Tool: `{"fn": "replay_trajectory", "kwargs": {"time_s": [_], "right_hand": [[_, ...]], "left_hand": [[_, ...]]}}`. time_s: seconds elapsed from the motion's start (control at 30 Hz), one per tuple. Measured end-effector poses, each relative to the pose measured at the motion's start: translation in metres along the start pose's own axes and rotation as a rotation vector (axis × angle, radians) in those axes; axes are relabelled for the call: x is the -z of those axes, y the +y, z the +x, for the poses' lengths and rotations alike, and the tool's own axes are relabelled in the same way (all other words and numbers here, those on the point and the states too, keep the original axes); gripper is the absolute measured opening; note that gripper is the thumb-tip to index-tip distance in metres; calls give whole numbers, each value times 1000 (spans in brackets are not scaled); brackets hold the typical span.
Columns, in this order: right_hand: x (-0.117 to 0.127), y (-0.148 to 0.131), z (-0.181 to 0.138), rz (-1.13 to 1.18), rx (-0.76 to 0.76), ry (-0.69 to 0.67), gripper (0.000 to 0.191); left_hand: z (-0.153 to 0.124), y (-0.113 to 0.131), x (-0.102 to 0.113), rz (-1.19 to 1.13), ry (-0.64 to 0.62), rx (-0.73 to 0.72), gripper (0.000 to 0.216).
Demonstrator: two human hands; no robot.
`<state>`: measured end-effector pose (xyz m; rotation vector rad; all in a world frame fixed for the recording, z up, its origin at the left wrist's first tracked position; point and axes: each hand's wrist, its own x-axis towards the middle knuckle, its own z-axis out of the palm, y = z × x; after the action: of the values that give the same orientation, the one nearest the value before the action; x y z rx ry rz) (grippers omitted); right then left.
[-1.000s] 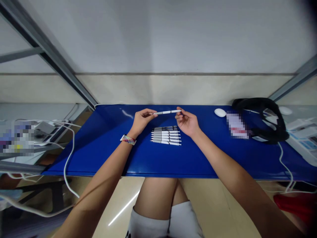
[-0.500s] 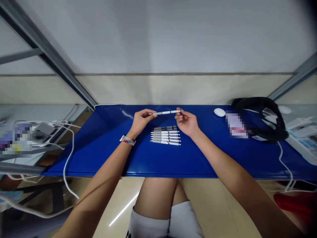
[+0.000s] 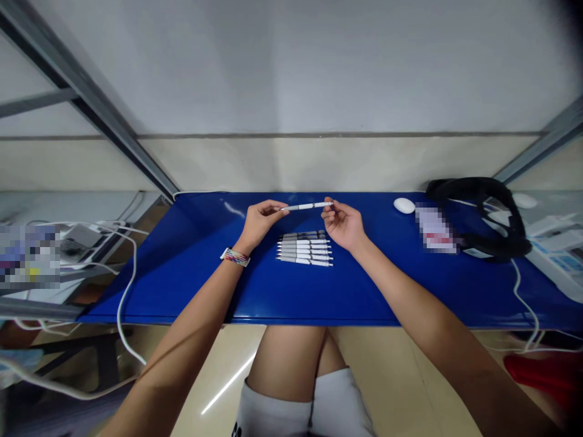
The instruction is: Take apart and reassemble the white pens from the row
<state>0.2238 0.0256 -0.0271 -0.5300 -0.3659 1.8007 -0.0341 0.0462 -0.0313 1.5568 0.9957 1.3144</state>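
Note:
A white pen [image 3: 304, 206] with a grey grip is held nearly level above the back part of the blue table [image 3: 182, 285]. Its grip end is pinched between the thumb and fingers of my left hand [image 3: 262, 220]. At the other end, my right hand [image 3: 345, 224] pinches the pen, its remaining fingers curled. Just below, several pens [image 3: 305, 250] lie side by side in a row, mostly white with grey grips. The one farthest back [image 3: 303, 235] looks darker. A patterned band [image 3: 235, 257] circles my left wrist.
On the right are a white mouse-like oval object [image 3: 404, 206], a blurred-out packet [image 3: 436, 228] and a black headset-like strap [image 3: 517, 224]. A white cable [image 3: 130, 285] hangs at the left. Grey metal posts [image 3: 113, 139] frame the table, with a wall behind.

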Motion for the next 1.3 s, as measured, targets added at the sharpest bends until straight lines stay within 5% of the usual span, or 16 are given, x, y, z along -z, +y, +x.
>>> {"fn": "replay_trajectory", "kwargs": {"time_s": [0.23,0.97,1.3], "right_hand": [[-1,-2,-3,-3,-15,-23,25],[-5,0,-2,-42,30,17,4],[-6,0,-1,-73,40,46,21]], "left_hand": [[1,-1,1,20,20,9,32],[-1,2,-2,18,0,7,34],[0,0,-2,15,4,21,33]]}}
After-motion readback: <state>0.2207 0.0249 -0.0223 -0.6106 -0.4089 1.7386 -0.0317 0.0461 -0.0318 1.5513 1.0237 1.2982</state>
